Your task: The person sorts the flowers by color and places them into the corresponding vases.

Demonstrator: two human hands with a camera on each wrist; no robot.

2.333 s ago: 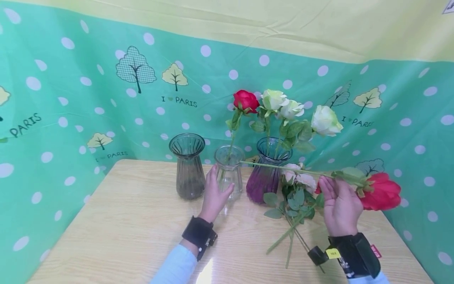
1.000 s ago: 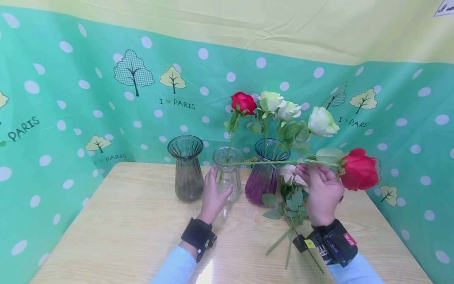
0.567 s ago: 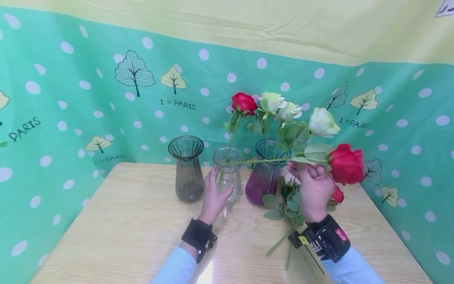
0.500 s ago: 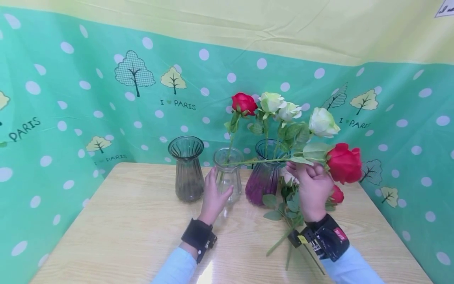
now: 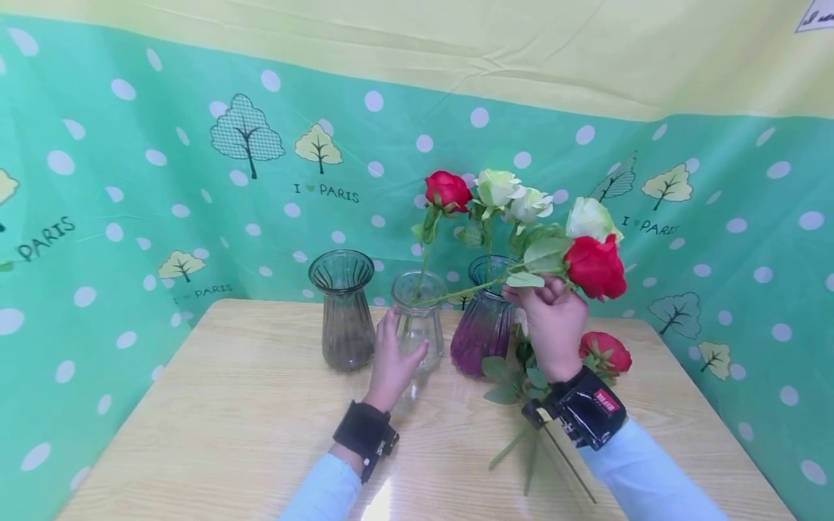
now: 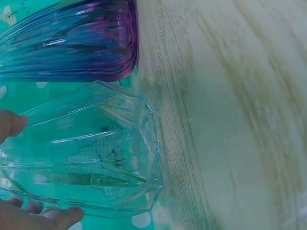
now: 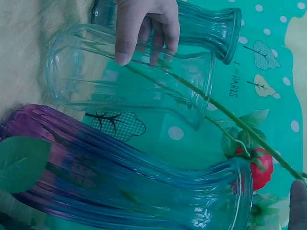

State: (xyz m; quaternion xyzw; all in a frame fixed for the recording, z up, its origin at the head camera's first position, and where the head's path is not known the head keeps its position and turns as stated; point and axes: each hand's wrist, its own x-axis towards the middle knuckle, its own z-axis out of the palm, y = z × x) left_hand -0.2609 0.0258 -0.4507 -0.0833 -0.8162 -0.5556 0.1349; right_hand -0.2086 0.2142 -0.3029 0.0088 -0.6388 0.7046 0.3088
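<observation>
My left hand [image 5: 394,362] holds the clear glass vase [image 5: 430,329] from its left side, thumb and fingers on opposite sides of the body in the left wrist view. One red rose [image 5: 447,190] stands in that vase. With thumb and fingertips, my right hand [image 5: 554,329] pinches a second red rose [image 5: 596,268] just below its leaves. This rose slants, bloom up to the right, over the purple vase. In the right wrist view its green stem [image 7: 240,125] passes through the clear vase's mouth, the lower part inside the glass.
The purple-blue vase [image 5: 478,336] with several white roses [image 5: 498,188] stands to the right. A grey vase [image 5: 347,329] is left of the clear one. Loose flowers, including a red rose [image 5: 606,352], lie under my right arm, partly hidden. A patterned curtain [image 5: 130,289] encloses the table.
My right hand has moved left and up, carrying the red rose; its bloom has risen and its stem tips downward into the clear vase. The left hand has stayed on the vase.
</observation>
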